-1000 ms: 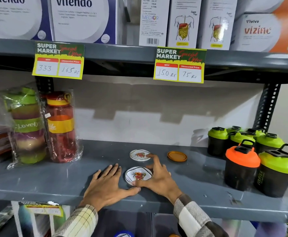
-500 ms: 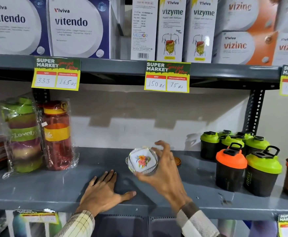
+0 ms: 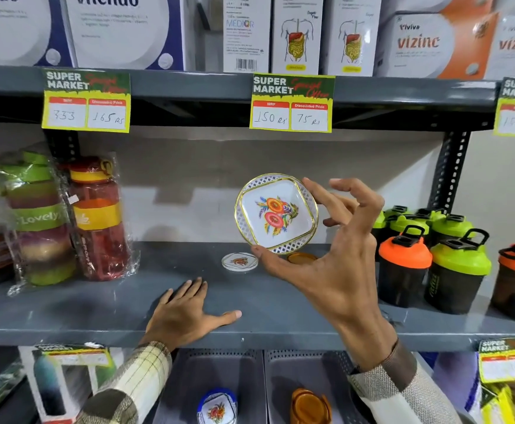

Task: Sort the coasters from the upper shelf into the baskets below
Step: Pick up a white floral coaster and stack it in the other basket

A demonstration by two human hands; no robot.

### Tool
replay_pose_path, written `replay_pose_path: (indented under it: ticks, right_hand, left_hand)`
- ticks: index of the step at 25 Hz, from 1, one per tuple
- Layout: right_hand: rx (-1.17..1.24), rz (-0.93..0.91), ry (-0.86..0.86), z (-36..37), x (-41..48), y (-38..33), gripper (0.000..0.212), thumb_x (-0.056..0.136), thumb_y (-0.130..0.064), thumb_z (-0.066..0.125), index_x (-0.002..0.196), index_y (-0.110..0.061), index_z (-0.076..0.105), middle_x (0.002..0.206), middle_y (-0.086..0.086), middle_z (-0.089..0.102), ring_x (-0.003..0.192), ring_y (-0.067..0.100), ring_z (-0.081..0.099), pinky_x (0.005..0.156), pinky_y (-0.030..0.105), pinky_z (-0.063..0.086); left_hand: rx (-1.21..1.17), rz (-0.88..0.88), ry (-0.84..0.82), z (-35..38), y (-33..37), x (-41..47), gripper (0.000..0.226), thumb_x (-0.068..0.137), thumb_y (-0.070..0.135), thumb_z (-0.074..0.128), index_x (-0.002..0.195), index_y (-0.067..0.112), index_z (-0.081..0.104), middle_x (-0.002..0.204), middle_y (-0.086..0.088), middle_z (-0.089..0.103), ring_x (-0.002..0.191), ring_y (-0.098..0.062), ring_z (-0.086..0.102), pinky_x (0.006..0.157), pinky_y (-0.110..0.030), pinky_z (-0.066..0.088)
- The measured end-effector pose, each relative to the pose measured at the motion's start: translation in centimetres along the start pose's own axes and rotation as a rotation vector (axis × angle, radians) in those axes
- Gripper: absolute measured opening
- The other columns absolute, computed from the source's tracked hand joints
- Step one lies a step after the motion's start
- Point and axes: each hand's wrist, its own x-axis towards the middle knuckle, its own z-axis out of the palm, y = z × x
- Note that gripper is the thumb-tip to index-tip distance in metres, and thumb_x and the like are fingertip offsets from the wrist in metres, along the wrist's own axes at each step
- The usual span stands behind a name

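My right hand holds a round white coaster with a floral print and gold trim, pinched by its rim between thumb and fingers, tilted up above the grey shelf. A second floral coaster lies flat on the shelf behind. An orange coaster lies beside it, partly hidden by my right hand. My left hand rests flat on the shelf with fingers spread. Below the shelf, a left grey basket holds floral coasters. A right grey basket holds orange coasters.
Wrapped green and red bottles stand at the shelf's left. Several shaker bottles with green and orange lids crowd the right. Price tags hang from the shelf above, which carries boxes.
My right hand has lifted the floral coaster off the shelf and raised it, tilting its face toward me. The left hand stayed flat on the shelf.
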Motion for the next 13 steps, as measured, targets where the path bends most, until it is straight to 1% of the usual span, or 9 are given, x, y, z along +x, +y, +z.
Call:
replay_pose_path:
  ticks: [2,5,7,9,11,12,13]
  right_hand:
    - [-0.009,0.012,-0.011,-0.1,0.0,-0.1,0.101,0.057,-0.042,0.098,0.127,-0.036,0.026,0.140,-0.002,0.054,0.126,0.000,0.056,0.097,0.036,0.052]
    - [-0.016,0.024,-0.033,0.1,-0.2,0.1,0.101,0.057,-0.046,0.096,0.128,-0.036,0.024,0.139,-0.005,0.052,0.126,0.000,0.056,0.097,0.041,0.053]
    - [-0.004,0.072,-0.067,0.2,-0.7,0.1,0.100,0.056,-0.047,0.096,0.127,-0.034,0.026,0.135,-0.012,0.058,0.123,-0.001,0.058,0.097,0.044,0.053]
    - [0.040,0.159,-0.151,0.3,-1.9,0.0,0.099,0.057,-0.047,0.097,0.126,-0.034,0.027,0.124,-0.012,0.068,0.117,0.004,0.065,0.095,0.044,0.056]
    - [0.078,0.242,-0.242,0.4,-3.3,0.0,0.098,0.057,-0.048,0.095,0.127,-0.029,0.029,0.115,-0.014,0.072,0.111,0.005,0.069,0.094,0.041,0.057]
    - [0.091,0.290,-0.289,0.5,-4.5,-0.1,0.097,0.056,-0.050,0.094,0.126,-0.027,0.031,0.112,-0.017,0.073,0.109,0.002,0.069,0.094,0.034,0.056]
    - [0.098,0.308,-0.314,0.3,-5.3,-0.3,0.096,0.056,-0.051,0.095,0.126,-0.026,0.033,0.109,-0.019,0.073,0.107,-0.002,0.068,0.091,0.023,0.054]
  left_hand:
    - [-0.008,0.002,0.010,0.0,0.0,0.0,0.139,0.051,0.107,0.019,0.160,0.019,0.018,0.168,0.008,0.010,0.152,-0.008,0.006,0.124,-0.039,0.003]
    - [-0.018,-0.001,0.019,0.1,0.0,0.1,0.142,0.048,0.107,0.017,0.159,0.020,0.019,0.168,0.008,0.012,0.152,-0.008,0.007,0.124,-0.039,0.004]
    - [-0.012,-0.011,0.021,0.1,0.0,0.2,0.143,0.047,0.108,0.015,0.159,0.020,0.019,0.168,0.009,0.012,0.152,-0.008,0.007,0.124,-0.040,0.004]
    - [0.007,-0.012,0.008,0.3,0.1,-0.1,0.143,0.046,0.108,0.014,0.160,0.021,0.018,0.168,0.009,0.012,0.152,-0.008,0.008,0.124,-0.041,0.005]
    - [0.018,0.009,0.009,0.2,0.2,-0.4,0.142,0.045,0.107,0.013,0.159,0.023,0.020,0.167,0.008,0.016,0.152,-0.010,0.011,0.124,-0.042,0.008]
    - [0.008,0.014,0.000,0.4,0.0,-0.8,0.140,0.044,0.104,0.012,0.159,0.024,0.022,0.167,0.007,0.019,0.152,-0.011,0.014,0.123,-0.044,0.010]
    - [0.004,0.032,0.018,0.3,-0.2,-0.9,0.136,0.045,0.099,0.011,0.158,0.025,0.024,0.166,0.007,0.020,0.151,-0.013,0.016,0.123,-0.045,0.010]
